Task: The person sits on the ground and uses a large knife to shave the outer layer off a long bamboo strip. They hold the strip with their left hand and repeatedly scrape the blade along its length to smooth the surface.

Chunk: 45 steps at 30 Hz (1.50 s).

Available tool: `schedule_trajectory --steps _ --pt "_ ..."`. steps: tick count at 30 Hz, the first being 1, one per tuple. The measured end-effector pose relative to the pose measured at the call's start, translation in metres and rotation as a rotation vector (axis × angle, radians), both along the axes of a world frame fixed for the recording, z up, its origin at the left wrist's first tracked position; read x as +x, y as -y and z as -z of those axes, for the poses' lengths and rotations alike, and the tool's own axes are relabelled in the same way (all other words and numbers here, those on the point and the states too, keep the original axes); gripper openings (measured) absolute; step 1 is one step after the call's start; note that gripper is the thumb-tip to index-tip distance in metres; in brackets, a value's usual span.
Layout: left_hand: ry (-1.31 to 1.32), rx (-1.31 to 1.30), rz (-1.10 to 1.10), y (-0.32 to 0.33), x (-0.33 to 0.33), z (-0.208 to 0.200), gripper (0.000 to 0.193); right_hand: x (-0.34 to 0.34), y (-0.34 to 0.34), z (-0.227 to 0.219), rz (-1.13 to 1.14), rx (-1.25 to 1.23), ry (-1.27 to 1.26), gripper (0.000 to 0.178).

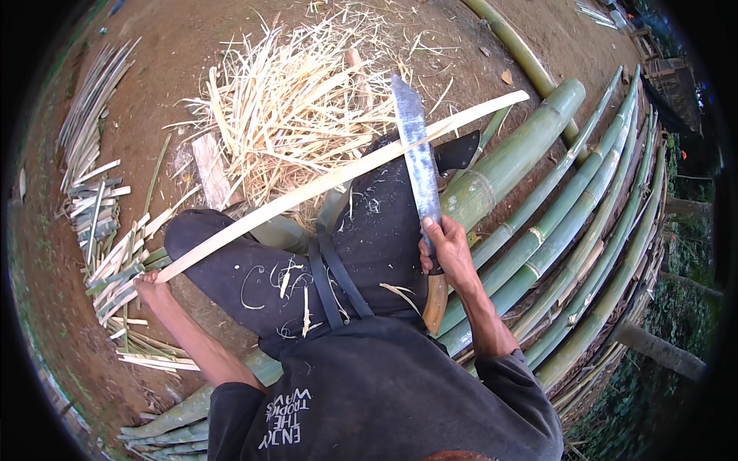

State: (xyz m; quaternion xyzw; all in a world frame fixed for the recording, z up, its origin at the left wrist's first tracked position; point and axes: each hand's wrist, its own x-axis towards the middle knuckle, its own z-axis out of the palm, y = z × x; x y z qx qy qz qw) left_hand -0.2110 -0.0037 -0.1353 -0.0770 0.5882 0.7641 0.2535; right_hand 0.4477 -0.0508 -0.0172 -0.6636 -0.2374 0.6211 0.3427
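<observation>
while one strip (330, 181) slants, one machete (422, 178) crosses it.

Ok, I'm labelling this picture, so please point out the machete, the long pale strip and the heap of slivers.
Machete (423, 184): head view, on the flat of the blade.
Long pale strip (323, 184): head view, around mid-length.
Heap of slivers (284, 111): head view, near its middle.

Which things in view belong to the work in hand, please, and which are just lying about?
In use:
long, flat, pale bamboo strip, in the left hand;
broad steel knife with wooden handle, in the right hand.

Apparently lying about:
heap of thin, pale shavings;
thick green bamboo poles.
</observation>
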Motion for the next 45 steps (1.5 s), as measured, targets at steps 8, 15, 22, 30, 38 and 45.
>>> schedule_trajectory --steps 8,15,22,30,38,45 --pt "0.046 0.0 0.059 -0.005 0.008 -0.015 0.041 -0.076 0.017 -0.011 -0.6 -0.088 -0.091 0.028" --pt "0.029 -0.124 -0.053 -0.014 0.066 -0.068 0.031 -0.043 0.004 -0.017 -0.466 -0.021 0.002 0.029" --pt "-0.017 -0.164 0.1 -0.018 0.061 -0.058 0.015 -0.057 0.007 -0.014 -0.428 0.0 -0.057 0.03" --pt "0.06 -0.046 0.089 -0.01 0.041 -0.046 0.027 -0.046 0.007 -0.019 -0.414 -0.031 -0.076 0.028" --pt "0.259 0.739 0.36 0.017 0.025 -0.014 0.037 0.068 -0.018 0.001 0.159 0.061 0.046 0.026" --pt "0.178 0.759 0.422 0.013 0.019 -0.007 0.035 0.053 -0.017 0.006 -0.05 0.044 0.163 0.026"
